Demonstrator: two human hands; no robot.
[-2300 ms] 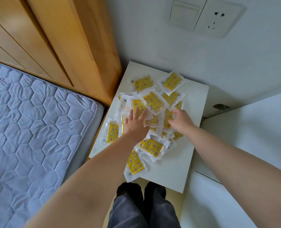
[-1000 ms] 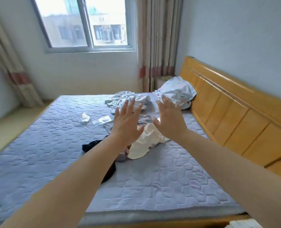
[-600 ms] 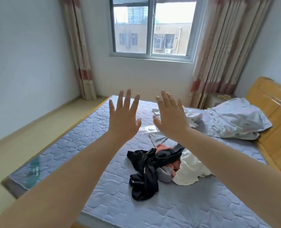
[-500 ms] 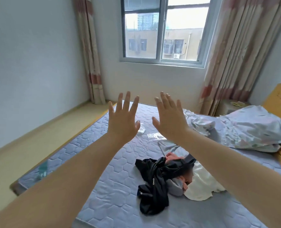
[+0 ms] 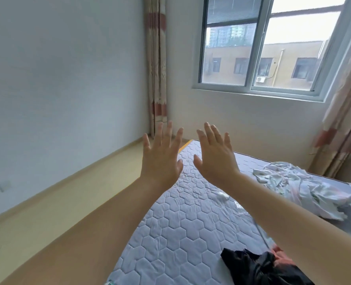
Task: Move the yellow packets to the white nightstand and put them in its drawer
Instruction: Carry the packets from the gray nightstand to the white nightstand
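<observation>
My left hand (image 5: 161,156) and my right hand (image 5: 214,156) are raised side by side in front of me, backs toward the camera, fingers spread, holding nothing. They hover above the foot end of the bed. No yellow packets and no white nightstand appear in this view.
A grey quilted mattress (image 5: 183,227) fills the lower middle and right. A black garment (image 5: 259,266) lies at the bottom right, crumpled pale bedding (image 5: 306,192) further right. A strip of beige floor (image 5: 57,204) runs along the left wall. A window (image 5: 261,44) with curtains (image 5: 157,64) is ahead.
The view has swung from the nightstand covered with yellow packets, across the bed, and further left toward the wall and window. Both hands left the packets and stay raised, spread and holding nothing.
</observation>
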